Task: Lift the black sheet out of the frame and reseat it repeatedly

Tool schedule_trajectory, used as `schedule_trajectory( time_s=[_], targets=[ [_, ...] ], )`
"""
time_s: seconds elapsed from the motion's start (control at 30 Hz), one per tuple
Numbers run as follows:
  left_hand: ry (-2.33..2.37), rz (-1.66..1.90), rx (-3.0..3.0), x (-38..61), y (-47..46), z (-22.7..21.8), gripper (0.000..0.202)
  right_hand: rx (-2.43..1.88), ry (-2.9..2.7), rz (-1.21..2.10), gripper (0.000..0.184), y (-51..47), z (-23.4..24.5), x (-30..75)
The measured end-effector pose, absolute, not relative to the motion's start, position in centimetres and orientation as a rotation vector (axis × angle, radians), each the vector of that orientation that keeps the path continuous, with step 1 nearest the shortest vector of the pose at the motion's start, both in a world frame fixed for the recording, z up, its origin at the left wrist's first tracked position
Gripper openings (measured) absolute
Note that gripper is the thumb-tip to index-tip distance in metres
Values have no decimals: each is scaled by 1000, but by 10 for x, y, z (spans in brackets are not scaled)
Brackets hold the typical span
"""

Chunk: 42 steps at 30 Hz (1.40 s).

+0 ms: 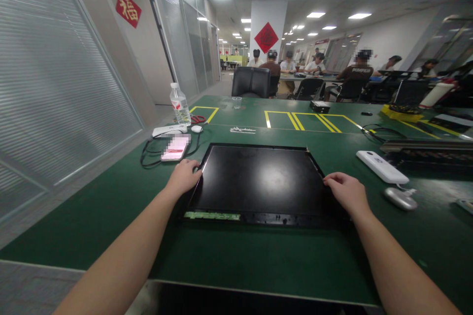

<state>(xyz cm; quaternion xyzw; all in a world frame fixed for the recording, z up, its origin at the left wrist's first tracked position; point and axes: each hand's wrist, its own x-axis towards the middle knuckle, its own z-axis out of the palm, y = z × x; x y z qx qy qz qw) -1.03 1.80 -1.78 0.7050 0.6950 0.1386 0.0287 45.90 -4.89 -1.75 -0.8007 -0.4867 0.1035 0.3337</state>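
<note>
A black flat display panel [254,182] lies on the green table in front of me. Along its near edge, at the left, runs a strip of green circuit board [212,216]. My left hand [184,177] is closed on the panel's left edge, thumb and fingers pinching the frame. On the opposite side, my right hand [346,191] pinches the right edge with its fingers bent. The undersides of both grips are hidden.
Left of the panel are a phone [175,147], cables, a white power bank [169,131], red-handled scissors [197,119] and a water bottle [180,103]. Calipers [242,130] lie behind it. To the right sit another white power bank [382,167] and a silver mouse-like object [400,198].
</note>
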Motion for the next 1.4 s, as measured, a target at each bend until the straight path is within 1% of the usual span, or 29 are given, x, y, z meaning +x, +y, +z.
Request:
schedule_trajectory(
  time_s=[0.3, 0.67, 0.93, 1.13, 1.4],
  targets=[
    [2149, 406, 2173, -9, 17, -17, 33, -2057, -1223, 308, 21, -49, -15, 459],
    [2154, 366, 2211, -8, 17, -16, 36, -2065, -1204, 356, 24, -50, -13, 456],
    [2150, 385, 2188, -9, 17, -17, 34, -2027, -1215, 353, 23, -48, -17, 459],
    [2143, 414, 2181, -10, 17, -17, 32, -2051, -1288, 285, 21, -50, -17, 459],
    [2201, 327, 2192, -7, 12, -16, 40, -2040, -1344, 301, 21, -52, -17, 461]
  ],
)
